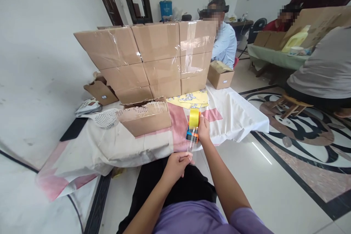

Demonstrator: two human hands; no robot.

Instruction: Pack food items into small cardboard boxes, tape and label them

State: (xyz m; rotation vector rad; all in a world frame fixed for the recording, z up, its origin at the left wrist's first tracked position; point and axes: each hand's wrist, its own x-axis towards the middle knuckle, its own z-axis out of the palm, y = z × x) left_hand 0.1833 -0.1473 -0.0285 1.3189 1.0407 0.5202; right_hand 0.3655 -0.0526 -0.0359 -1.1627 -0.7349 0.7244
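My right hand is closed round a tape dispenser, blue and orange, with a yellow roll of tape on it. A clear strip of tape is drawn out from the dispenser toward my body. Its end is pinched between the fingers of my left hand, just in front of the table's near edge. Left of the dispenser lies a cardboard box with a torn, ragged upper edge. A yellow patterned cloth rests behind the dispenser.
Stacked, taped cardboard boxes form a wall across the table. A smaller box stands at the right, an opened box at the left. Near it lies a white perforated scoop. A person sits behind the stack; others sit at the right.
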